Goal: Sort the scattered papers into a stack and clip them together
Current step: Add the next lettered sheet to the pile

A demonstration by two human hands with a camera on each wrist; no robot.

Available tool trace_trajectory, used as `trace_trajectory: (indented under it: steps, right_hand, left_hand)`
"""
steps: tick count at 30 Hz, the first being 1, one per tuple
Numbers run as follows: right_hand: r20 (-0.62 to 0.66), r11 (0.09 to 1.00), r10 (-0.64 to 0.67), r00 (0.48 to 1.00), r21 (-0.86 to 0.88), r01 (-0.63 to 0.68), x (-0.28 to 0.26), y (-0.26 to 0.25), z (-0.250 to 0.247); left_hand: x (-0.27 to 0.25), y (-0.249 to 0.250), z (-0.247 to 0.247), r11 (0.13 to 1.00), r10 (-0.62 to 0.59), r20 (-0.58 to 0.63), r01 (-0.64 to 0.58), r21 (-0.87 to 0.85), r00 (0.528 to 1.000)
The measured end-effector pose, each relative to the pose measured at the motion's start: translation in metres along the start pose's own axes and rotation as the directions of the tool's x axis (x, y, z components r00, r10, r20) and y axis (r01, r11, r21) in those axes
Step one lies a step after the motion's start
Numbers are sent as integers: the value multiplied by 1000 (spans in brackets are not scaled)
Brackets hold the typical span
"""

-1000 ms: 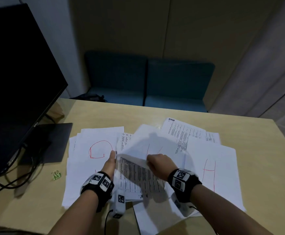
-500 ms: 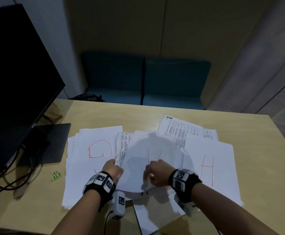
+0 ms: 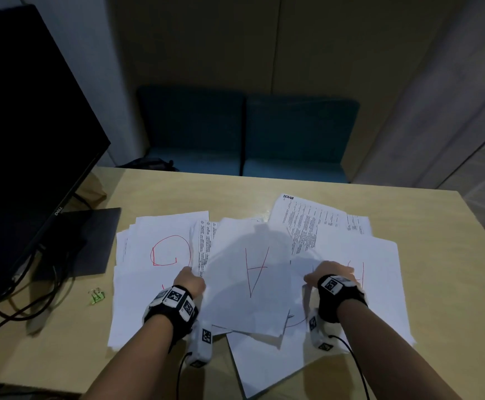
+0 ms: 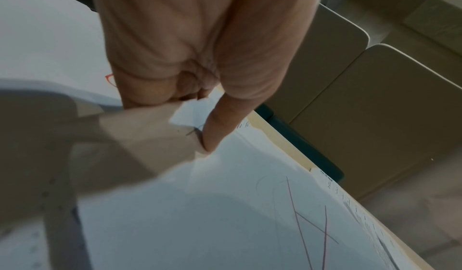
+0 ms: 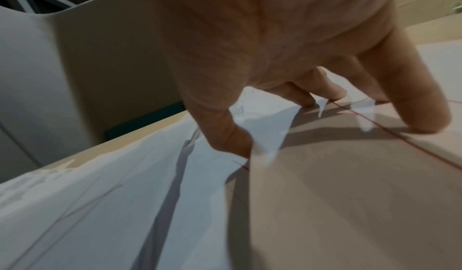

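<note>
White papers lie fanned over the table (image 3: 449, 255). A sheet with a red A (image 3: 250, 272) tops the middle pile, a red G sheet (image 3: 163, 249) lies left, a red H sheet (image 3: 379, 272) right, and a printed sheet (image 3: 307, 220) behind. My left hand (image 3: 190, 280) pinches the middle pile's left edge, thumb on top (image 4: 190, 116), fingers curled under. My right hand (image 3: 326, 269) sits on the H sheet's left part, fingertips (image 5: 422, 124) spread on it and thumb at its edge. A green binder clip (image 3: 96, 295) lies left of the papers.
A black monitor (image 3: 19, 140) stands at the left on a flat dark base (image 3: 91, 241), with cables (image 3: 19, 307) trailing beside the clip. Teal seats (image 3: 250, 134) stand beyond the far table edge. Bare tabletop shows at the right and the far side.
The raised sheet came down onto the middle pile, red A showing. My right hand let go of it and moved right onto the H sheet. My left hand stayed at the pile's left edge.
</note>
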State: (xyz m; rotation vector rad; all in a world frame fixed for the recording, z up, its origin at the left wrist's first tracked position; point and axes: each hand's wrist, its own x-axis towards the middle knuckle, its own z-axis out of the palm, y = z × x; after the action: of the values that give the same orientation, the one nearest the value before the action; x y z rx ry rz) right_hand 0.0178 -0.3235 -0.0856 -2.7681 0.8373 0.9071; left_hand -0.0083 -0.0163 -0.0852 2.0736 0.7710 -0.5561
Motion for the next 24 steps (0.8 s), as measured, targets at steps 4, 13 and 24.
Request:
trace_trajectory:
  steps: [4, 13, 24]
  right_hand:
    - [-46, 998, -61, 997, 13, 62, 3, 2, 2]
    - [-173, 974, -228, 958, -35, 225, -43, -32, -18]
    - [-47, 789, -577, 815, 227, 571, -94, -105, 5]
  left_hand:
    - [-4, 2, 2, 999, 19, -5, -18, 30, 1000]
    - [-7, -1, 2, 998, 39, 29, -40, 45, 999]
    - [-7, -6, 3, 995, 24, 56, -18, -98, 998]
